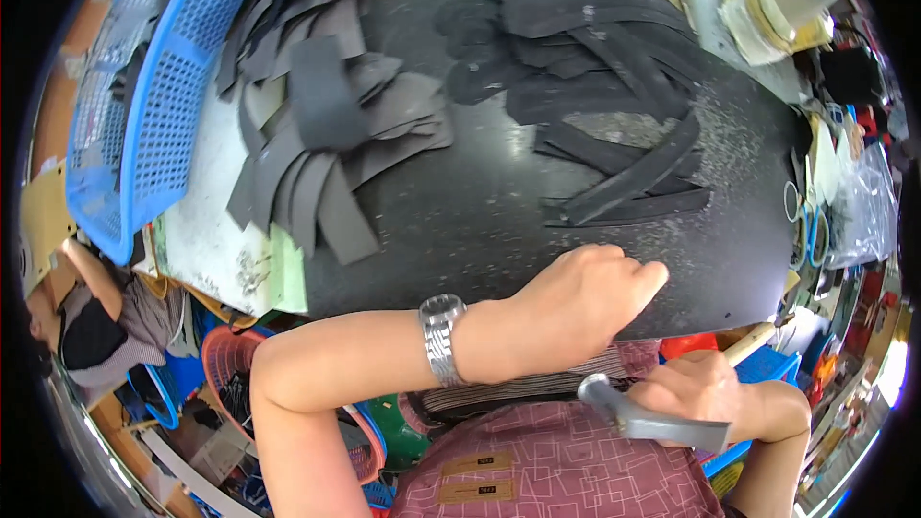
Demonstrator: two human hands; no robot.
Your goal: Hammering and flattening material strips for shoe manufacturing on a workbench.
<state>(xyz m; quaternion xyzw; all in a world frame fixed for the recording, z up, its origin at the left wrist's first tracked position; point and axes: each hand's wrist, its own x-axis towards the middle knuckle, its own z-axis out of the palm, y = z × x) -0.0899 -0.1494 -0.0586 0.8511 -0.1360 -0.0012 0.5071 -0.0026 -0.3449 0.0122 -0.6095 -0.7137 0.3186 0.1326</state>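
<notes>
The left hand (576, 302), fingers curled together, presses the black rubber sheet (460, 221) at its near edge; the right hand (696, 388) grips a metal blade (652, 420) just below.

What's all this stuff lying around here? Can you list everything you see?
black mat: one, black, covering the worktable.
cut strips: one heap, dark grey, left part of the mat.
long strips: one heap, black, right part of the mat.
blue basket: one, blue mesh plastic, left edge of the table.
scissors: count unclear, blue handles, right edge of the mat.
plastic bag: one, clear, far right.
red basket: one, red, below the table on the left.
another person: one, seated at lower left.
wristwatch: one, silver, on the left wrist.
left hand: fist resting on the mat's near edge.
right hand: gripping a grey blade tool with a wooden handle.
</notes>
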